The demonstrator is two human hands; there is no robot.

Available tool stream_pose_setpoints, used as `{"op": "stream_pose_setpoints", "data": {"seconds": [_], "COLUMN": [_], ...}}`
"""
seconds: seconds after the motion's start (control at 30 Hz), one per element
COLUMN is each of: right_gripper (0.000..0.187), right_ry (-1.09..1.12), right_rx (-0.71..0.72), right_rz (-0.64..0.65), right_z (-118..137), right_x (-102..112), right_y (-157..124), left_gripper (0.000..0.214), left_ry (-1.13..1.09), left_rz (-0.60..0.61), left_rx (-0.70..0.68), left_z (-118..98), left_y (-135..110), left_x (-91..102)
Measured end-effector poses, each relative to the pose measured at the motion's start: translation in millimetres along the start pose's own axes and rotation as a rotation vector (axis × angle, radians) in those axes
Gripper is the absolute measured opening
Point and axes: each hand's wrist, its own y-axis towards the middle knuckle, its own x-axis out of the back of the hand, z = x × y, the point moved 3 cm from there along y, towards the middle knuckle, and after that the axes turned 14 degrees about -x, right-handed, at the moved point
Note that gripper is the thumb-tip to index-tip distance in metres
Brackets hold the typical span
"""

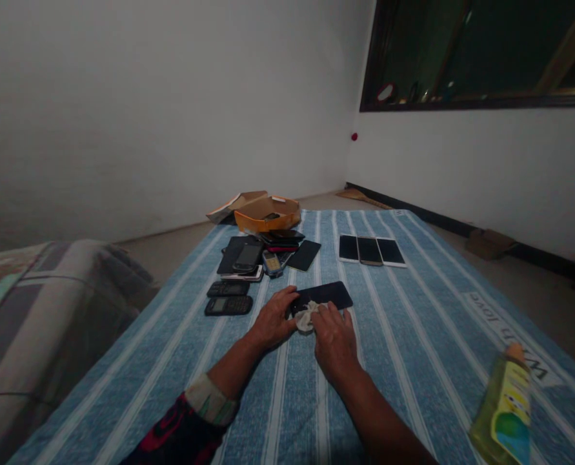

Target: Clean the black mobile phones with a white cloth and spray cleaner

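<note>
The phone (326, 294) lies flat on the striped cloth (403, 361), near the middle of its width, dark face up and well in from both side edges. To its left, a short stretch of cloth separates it from two keypad phones (228, 305); beyond these a pile of phones (248, 252) and a box (268, 213) crowd the far left. A band of bare stripes lies between its far edge and the row of three phones (372, 250) to the right. The widest span opens on the right, as far as the bottle (503, 410) near the right edge.

The phone's long axis runs across the stripes, its right end angled slightly away from the person; which end is its top cannot be told.

The left hand (276, 320) holds the left end, thumb and fingers partly parted, fingertips at the far corner and thumb beside the near one. The right hand (334, 339) has its fingers bent and bunched over a crumpled wipe (306, 318), pressing it against the phone's near side. The wipe covers part of that edge.
</note>
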Motion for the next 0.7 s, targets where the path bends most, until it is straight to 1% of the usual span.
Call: {"op": "stream_pose_setpoints", "data": {"seconds": [0.27, 0.43, 0.6, 0.7], "right_gripper": [0.04, 0.044, 0.049, 0.047], "right_ry": [0.022, 0.01, -0.008, -0.009], "right_rx": [0.013, -0.005, -0.038, -0.025], "right_rz": [-0.033, -0.066, -0.133, -0.149], "right_z": [-6.8, -13.5, -23.8, -25.7], "right_x": [-3.1, -4.7, -6.3, -8.2], "right_y": [1.2, 5.6, 10.7, 11.7], "left_gripper": [0.044, 0.049, 0.056, 0.056], "left_ry": [-0.009, -0.01, -0.033, -0.04], "left_rz": [-0.025, 0.0, 0.026, 0.018], "left_rx": [-0.016, 0.011, 0.036, 0.025], "left_z": [6.0, 5.2, 3.4, 3.5], "left_y": [-2.3, -2.5, -1.5, -1.2], "left_x": [-3.9, -4.3, -3.9, -4.7]}}
